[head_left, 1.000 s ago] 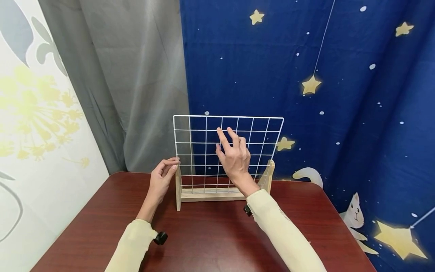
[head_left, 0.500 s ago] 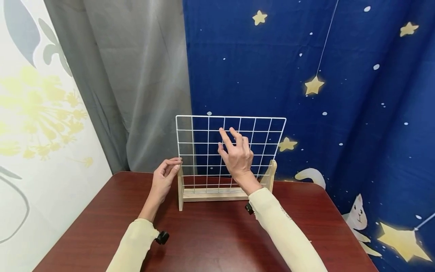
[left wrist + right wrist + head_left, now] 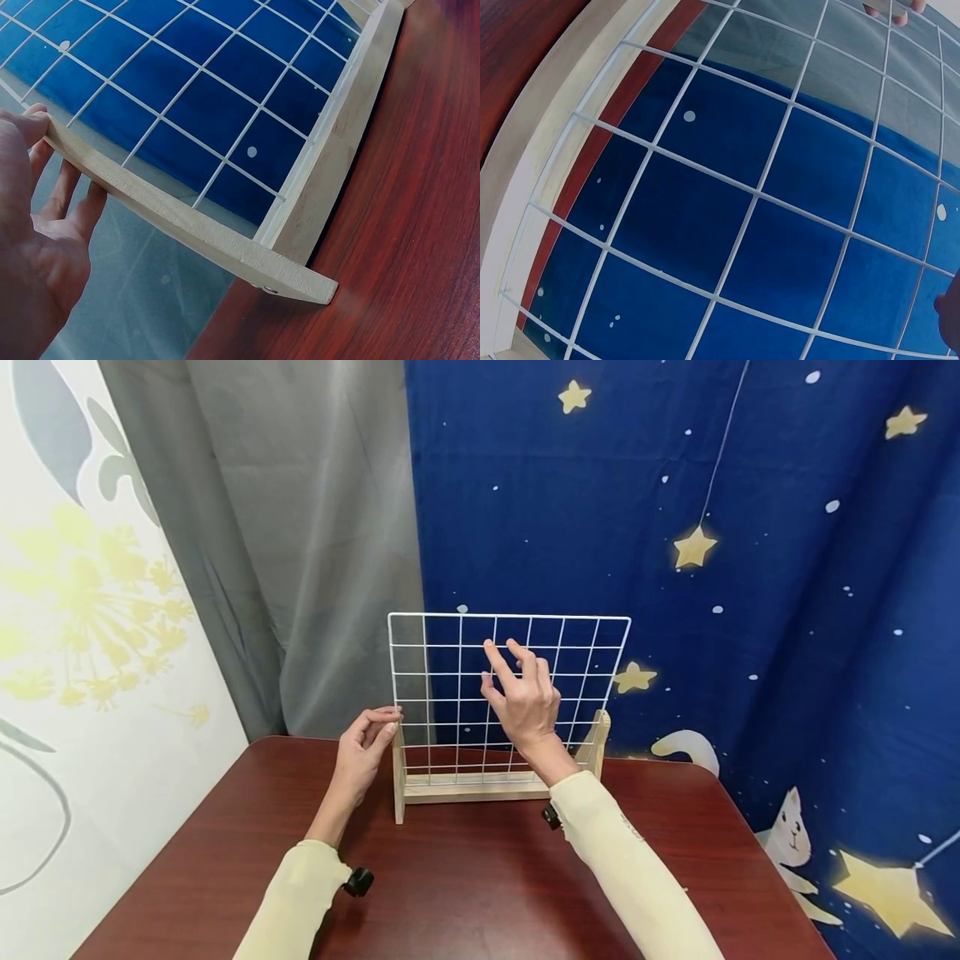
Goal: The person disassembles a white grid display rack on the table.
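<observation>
A white wire grid panel (image 3: 442, 685) stands upright in a pale wooden stand (image 3: 465, 795), which has a side post at each end. My left hand (image 3: 358, 756) grips the upper end of the left wooden post (image 3: 187, 221). In the left wrist view the thumb lies over the post's tip, and the other fingers curl behind it. My right hand (image 3: 527, 703) is in front of the grid's middle, its fingers raised and spread near the upper wires. Whether its fingertips touch the wires I cannot tell. Only a small dark part of that hand (image 3: 951, 311) shows in the right wrist view.
The stand is on a reddish-brown table (image 3: 450, 893), near its back edge. Behind hang a grey curtain (image 3: 337, 527) and a blue curtain (image 3: 517, 510) with printed stars. A white flower-patterned surface (image 3: 112, 635) is at the left.
The head view has turned slightly left, so everything appears a little further right. Both hands keep their places against the stand and the grid.
</observation>
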Available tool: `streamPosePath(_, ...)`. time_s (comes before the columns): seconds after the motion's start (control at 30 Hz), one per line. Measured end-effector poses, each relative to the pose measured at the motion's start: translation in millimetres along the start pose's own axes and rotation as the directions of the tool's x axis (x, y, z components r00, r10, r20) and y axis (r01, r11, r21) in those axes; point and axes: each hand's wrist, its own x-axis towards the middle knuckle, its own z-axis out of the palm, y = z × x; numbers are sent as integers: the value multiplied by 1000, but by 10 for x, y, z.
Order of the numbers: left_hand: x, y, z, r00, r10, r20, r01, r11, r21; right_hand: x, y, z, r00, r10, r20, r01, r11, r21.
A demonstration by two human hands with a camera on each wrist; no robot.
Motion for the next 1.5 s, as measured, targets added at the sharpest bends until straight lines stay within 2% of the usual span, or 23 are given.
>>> streamPosePath(0.6,-23,-15,31,1000,16,5,-16,1000,-8,27,40,-73,1000,-13,14,12,999,34)
streamPosePath(0.73,-6,-12,48,1000,12,10,-12,1000,-9,129,69,-103,1000,10,-16,-9,998,57)
streamPosePath(0.9,31,0,57,1000,22,-1,-22,1000,-18,334,100,-120,999,54,-6,-53,996,71)
streamPosePath(1.1,47,-1,37,1000,18,12,-18,1000,-16,410,115,-114,1000,23,-5,-23,998,66)
streamPosePath(1.5,31,24,0,999,30,14,-30,1000,9,593,116,-118,998,-3,56,-1,997,71)
